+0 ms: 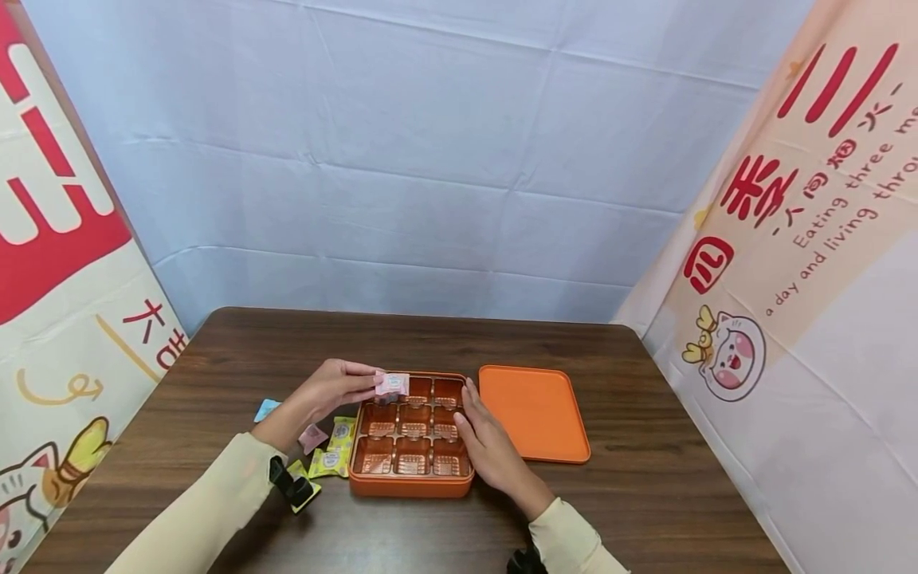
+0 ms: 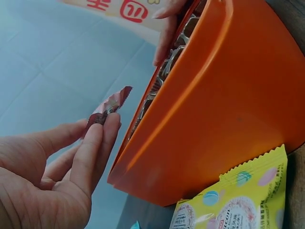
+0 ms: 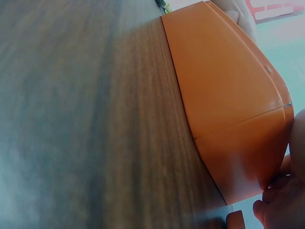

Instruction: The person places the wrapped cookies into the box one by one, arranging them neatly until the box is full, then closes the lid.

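My left hand [image 1: 324, 394] pinches a small pink wrapped candy [image 1: 392, 384] between thumb and fingertips. The candy is held over the far left corner of an orange box [image 1: 411, 485], which has a clear tray of several square compartments. In the left wrist view, the candy [image 2: 110, 106] is just off the rim of the box [image 2: 238, 105]. My right hand [image 1: 495, 446] lies along the box's right side, its fingers extended and touching the edge. The right wrist view shows part of that hand [image 3: 286, 200] at a corner of the box [image 3: 224, 81].
Left of the box lie yellow packets [image 1: 328, 462], a pink packet [image 1: 312, 438] and a blue packet [image 1: 266, 410], partly behind my left forearm. An orange lid [image 1: 534, 414] lies flat to the right on the dark wooden table [image 1: 631, 446]. Printed cloths hang on both sides.
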The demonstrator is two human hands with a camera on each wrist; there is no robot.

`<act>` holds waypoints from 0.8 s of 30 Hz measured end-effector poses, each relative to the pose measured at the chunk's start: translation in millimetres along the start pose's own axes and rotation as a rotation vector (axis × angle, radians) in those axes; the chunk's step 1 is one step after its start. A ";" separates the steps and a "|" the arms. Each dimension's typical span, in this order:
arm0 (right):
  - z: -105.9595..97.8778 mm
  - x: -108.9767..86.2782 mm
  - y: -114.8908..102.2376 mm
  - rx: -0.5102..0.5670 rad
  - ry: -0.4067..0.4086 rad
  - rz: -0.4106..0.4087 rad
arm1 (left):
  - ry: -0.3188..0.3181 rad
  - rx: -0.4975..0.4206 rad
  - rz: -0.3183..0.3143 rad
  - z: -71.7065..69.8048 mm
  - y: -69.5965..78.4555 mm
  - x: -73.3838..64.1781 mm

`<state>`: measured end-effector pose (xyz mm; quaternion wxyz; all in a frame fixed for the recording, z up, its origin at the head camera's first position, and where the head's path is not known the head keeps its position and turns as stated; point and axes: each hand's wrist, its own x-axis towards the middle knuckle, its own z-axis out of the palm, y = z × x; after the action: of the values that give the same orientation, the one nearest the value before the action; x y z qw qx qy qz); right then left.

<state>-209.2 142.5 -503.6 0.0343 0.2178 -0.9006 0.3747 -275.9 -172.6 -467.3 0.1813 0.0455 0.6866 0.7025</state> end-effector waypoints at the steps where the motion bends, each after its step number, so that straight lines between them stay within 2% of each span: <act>1: 0.1 0.1 -0.1 0.000 -0.003 0.000 | -0.001 0.004 0.001 0.3 0.3 0.4; 16: 0.3 0.0 0.1 0.000 -0.009 0.010 | -0.038 0.105 0.018 6.2 5.8 9.0; 24: 0.2 0.2 0.5 0.002 -0.008 0.012 | -0.051 0.147 -0.006 11.3 7.0 13.1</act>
<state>-209.5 142.5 -504.0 0.0284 0.2140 -0.9016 0.3748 -285.9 -157.7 -462.3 0.1971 0.0747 0.7315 0.6485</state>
